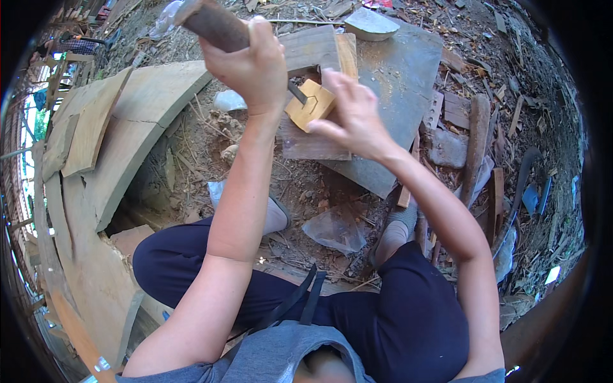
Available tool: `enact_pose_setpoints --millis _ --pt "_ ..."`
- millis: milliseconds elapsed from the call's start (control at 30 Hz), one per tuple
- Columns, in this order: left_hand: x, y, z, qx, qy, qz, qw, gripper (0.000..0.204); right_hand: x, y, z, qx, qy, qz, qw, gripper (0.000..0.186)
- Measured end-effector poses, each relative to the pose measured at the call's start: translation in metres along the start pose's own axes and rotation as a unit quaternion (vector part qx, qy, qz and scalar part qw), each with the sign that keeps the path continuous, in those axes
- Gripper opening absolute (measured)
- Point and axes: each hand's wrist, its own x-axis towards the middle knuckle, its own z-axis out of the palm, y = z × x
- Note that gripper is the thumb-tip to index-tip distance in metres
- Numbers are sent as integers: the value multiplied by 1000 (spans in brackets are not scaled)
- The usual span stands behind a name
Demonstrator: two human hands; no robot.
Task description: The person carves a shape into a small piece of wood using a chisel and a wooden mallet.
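My left hand [255, 67] is closed around the thick, round wooden handle [214, 25] of what looks like a chisel. A dark flat metal blade [297, 92] shows past the wrist and meets the top of a small yellow wood block [311, 107]; my hand hides the join of blade and handle. Angular lines mark the block's face. Close by on its right, my right hand [357, 115] is open, its fingers spread and slightly blurred. Its thumb lies near the block's edge; I cannot tell whether it touches. The block rests on a larger wooden support [313, 143].
A grey board [399, 96] with wood dust lies under the support, and a shallow grey bowl-like piece [371, 24] sits at its far edge. Large curved planks [128, 147] lean on the left. At right are a log [476, 147], scraps and litter. Clear plastic [335, 230] lies between my feet.
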Motion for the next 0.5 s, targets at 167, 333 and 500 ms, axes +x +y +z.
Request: enact_pose_setpoints --millis 167,333,500 --pt "-2 1 4 21 -30 13 999 18 -94 107 -64 -192 160 213 944 71" --pt "-2 9 3 -1 -38 -15 999 19 -231 171 -83 -341 119 480 800 82" --pt "-1 14 3 -7 -35 -21 999 18 -238 194 -113 -258 60 503 823 86"
